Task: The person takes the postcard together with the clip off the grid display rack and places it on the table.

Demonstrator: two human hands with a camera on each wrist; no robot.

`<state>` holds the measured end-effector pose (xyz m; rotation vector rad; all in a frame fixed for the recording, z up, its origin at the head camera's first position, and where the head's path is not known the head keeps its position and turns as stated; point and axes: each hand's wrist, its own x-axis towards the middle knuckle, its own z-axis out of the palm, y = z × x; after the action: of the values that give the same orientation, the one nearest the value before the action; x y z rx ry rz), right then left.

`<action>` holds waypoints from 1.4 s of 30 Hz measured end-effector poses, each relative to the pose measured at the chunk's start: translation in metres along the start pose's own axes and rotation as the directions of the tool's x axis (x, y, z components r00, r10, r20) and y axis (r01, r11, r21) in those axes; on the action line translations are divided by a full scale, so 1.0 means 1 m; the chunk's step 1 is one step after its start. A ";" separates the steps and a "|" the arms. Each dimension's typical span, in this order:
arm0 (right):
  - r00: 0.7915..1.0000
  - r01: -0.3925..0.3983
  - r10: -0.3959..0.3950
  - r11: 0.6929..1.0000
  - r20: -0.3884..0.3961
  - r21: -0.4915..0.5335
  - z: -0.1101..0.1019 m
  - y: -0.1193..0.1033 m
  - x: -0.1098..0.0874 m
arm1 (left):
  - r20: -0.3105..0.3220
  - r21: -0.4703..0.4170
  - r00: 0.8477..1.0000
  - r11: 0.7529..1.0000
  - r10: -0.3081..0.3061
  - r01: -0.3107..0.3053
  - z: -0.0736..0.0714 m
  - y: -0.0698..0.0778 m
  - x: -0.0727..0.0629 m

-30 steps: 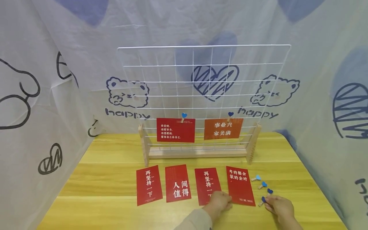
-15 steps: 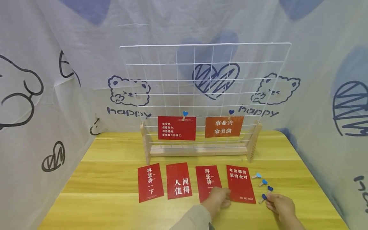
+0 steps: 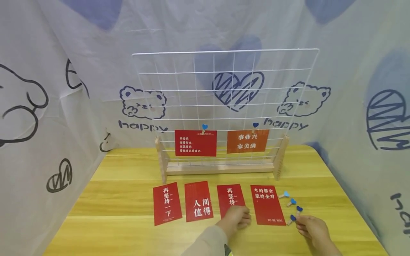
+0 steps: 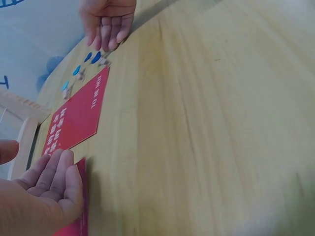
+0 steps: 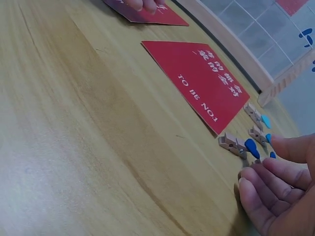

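Note:
My left hand (image 3: 235,218) is over the lower part of the third red card (image 3: 229,193), covering some of its white lettering. In the left wrist view its fingers (image 4: 56,177) are loosely bent and hold nothing. My right hand (image 3: 314,229) is beside several small wooden clothespins with blue hearts, right of the fourth red card (image 3: 267,206). Its fingertips are right at the nearest dark blue heart clothespin (image 5: 236,145), with thumb and forefinger apart in the right wrist view. A light blue heart clothespin (image 3: 285,194) lies farthest back.
Two more red cards, one at far left (image 3: 167,204) and one beside it (image 3: 198,201), lie in the row. Behind stands a white wire grid (image 3: 224,73) on a wooden base (image 3: 221,169), with a red card (image 3: 196,143) and an orange card (image 3: 247,141) clipped on.
My left hand has shifted left, away from the fourth card and farther over the third. The right hand stays by the clothespins with little movement. The head view has tilted slightly.

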<state>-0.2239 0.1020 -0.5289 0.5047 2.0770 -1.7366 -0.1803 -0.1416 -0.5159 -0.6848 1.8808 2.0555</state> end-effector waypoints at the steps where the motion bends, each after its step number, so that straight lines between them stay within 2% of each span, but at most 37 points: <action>1: 1.000 0.000 0.000 1.000 -0.001 -0.003 0.000 0.000 0.000 | -0.003 -0.004 1.000 1.000 -0.002 0.002 -0.002 0.001 0.000; 7: 1.000 0.027 -0.027 0.999 0.003 -0.018 0.000 -0.006 -0.001 | -0.019 -0.010 1.000 1.000 -0.002 0.002 -0.017 0.007 -0.003; 10: 1.000 0.030 -0.030 0.999 0.009 -0.030 0.001 -0.010 -0.002 | -0.015 -0.012 1.000 1.000 0.019 -0.020 -0.025 0.010 -0.004; 14: 0.999 0.019 -0.020 1.000 0.038 0.014 0.005 -0.018 -0.003 | -0.010 -0.037 0.999 0.999 0.038 -0.039 -0.036 0.014 -0.003; 18: 0.998 0.028 -0.033 0.996 0.058 0.089 0.016 -0.024 -0.005 | -0.001 -0.069 0.999 0.997 0.039 -0.039 -0.047 0.017 -0.005; 25: 0.987 0.120 -0.126 0.991 0.099 0.066 0.038 -0.031 -0.007 | 0.056 -0.103 0.998 0.994 0.041 -0.036 -0.067 0.020 -0.008; 32: 0.969 0.157 -0.183 0.975 0.164 0.156 0.057 -0.033 0.002 | 0.055 -0.123 0.996 0.990 0.070 -0.063 -0.085 0.022 -0.012; 34: 0.964 0.172 -0.195 0.975 0.178 0.140 0.063 -0.034 0.002 | 0.059 -0.125 0.995 0.990 0.079 -0.071 -0.090 0.023 -0.013; 38: 0.968 0.178 -0.190 0.980 0.167 0.084 0.077 -0.040 -0.004 | 0.060 -0.117 0.994 0.989 0.093 -0.086 -0.102 0.023 -0.014; 42: 0.970 0.170 -0.185 0.980 0.160 0.104 0.092 -0.043 -0.006 | 0.045 -0.116 0.993 0.988 0.105 -0.099 -0.116 0.023 -0.015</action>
<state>-0.2345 0.0042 -0.5045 0.1915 1.9832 -1.9082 -0.1604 -0.2566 -0.4937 -0.5676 1.8178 2.2360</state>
